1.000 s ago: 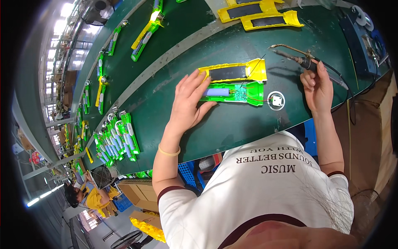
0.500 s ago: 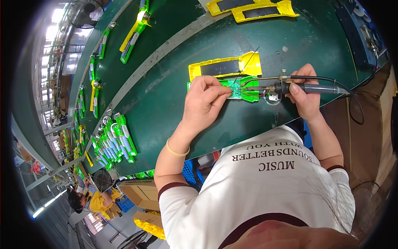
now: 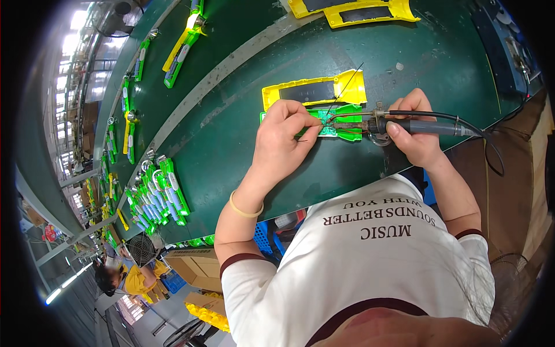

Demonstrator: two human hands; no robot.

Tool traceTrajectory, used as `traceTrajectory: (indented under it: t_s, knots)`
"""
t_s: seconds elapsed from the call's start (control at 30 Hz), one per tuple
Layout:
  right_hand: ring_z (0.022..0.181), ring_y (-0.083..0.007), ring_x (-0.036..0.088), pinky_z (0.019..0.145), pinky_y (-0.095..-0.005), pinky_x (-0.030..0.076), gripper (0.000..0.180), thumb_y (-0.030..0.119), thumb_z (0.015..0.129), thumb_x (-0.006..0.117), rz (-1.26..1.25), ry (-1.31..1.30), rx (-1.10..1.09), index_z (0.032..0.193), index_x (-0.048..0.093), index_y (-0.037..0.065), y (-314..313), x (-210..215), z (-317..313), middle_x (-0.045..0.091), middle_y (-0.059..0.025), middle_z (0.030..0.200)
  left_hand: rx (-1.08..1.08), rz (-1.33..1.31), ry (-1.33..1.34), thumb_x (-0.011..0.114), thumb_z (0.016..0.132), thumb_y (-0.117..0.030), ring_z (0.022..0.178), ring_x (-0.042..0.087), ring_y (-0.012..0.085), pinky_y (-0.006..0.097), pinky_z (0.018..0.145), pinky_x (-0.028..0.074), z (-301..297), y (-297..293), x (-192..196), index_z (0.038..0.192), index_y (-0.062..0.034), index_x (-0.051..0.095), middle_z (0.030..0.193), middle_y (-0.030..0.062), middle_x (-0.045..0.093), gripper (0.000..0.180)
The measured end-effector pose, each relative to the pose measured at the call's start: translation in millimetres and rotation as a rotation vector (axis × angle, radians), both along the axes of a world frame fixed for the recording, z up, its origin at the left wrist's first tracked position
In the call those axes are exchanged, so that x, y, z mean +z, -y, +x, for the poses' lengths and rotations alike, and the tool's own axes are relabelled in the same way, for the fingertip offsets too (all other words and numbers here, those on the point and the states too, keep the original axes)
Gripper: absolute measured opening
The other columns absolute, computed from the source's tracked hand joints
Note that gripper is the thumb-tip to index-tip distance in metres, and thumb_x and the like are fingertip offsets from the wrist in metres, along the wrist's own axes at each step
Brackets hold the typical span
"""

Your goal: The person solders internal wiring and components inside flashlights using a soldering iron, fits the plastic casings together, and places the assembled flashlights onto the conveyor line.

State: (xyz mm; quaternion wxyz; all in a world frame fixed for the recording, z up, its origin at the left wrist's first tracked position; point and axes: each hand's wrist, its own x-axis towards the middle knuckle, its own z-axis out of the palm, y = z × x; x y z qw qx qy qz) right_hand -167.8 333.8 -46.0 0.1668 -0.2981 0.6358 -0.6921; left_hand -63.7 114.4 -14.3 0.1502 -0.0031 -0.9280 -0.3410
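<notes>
My right hand [image 3: 417,134] grips a soldering iron [image 3: 430,126], with a thin metal feed tube clamped alongside it. The iron's tip reaches over a small green circuit board [image 3: 328,118] inside a bright green plastic housing [image 3: 350,134]. From the left, my left hand [image 3: 286,136] pinches thumb and forefinger together at the board, on what looks like a thin wire; the fingertips cover most of it. A long dark wire [image 3: 351,84] slants up from the board. Just beyond the housing lies a yellow casing half [image 3: 270,99] with a dark panel.
More yellow casings [image 3: 370,16] lie at the far edge. To the left stands a row of green housings with grey-blue cylinders [image 3: 165,194]. Single assemblies [image 3: 184,55] lie past a pale metal strip [image 3: 222,69]. The iron's cable [image 3: 496,165] loops at the right.
The soldering iron has moved slightly left, bringing its tip and feed tube closer to my left fingertips on the board. My left hand has stayed nearly in place.
</notes>
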Motion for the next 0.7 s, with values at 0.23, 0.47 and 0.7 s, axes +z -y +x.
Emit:
traceTrajectory:
  t_s: [0.23,0.47,0.7]
  knots:
    - [0.067,-0.0063,0.042,0.06,-0.0214,0.038,0.024,0.009,0.078,0.059,0.073,0.09,0.054,0.087,0.036,0.008,-3.4,4.8,-4.7,0.047,-0.004,0.078,-0.035,-0.035,0.044,0.068,0.067,-0.004,0.074,0.054,0.0213,0.031,0.062,0.046,-3.6,0.8,4.7,0.075,-0.0051,0.064,0.078,0.0067,0.053,0.009]
    - [0.064,-0.0054,0.046,0.058,-0.0215,0.039,0.024,0.01,0.08,0.061,-0.131,0.188,0.004,0.087,0.039,0.006,-5.8,8.8,-6.1,0.05,-0.0017,0.074,-0.042,-0.054,0.043,0.068,0.068,-0.004,0.074,0.055,0.022,0.032,0.062,0.046,-5.8,-1.8,7.2,0.075,-0.0052,0.064,0.078,0.0071,0.053,0.009]
    - [0.062,-0.0061,0.047,0.057,-0.0215,0.041,0.023,0.01,0.081,0.059,-0.178,0.143,0.009,0.087,0.037,0.006,-9.5,7.3,-11.0,0.052,-0.0035,0.075,-0.06,-0.026,0.041,0.068,0.067,-0.004,0.075,0.054,0.0229,0.032,0.065,0.046,-7.0,-3.7,5.4,0.08,-0.0048,0.062,0.081,0.008,0.053,0.014]
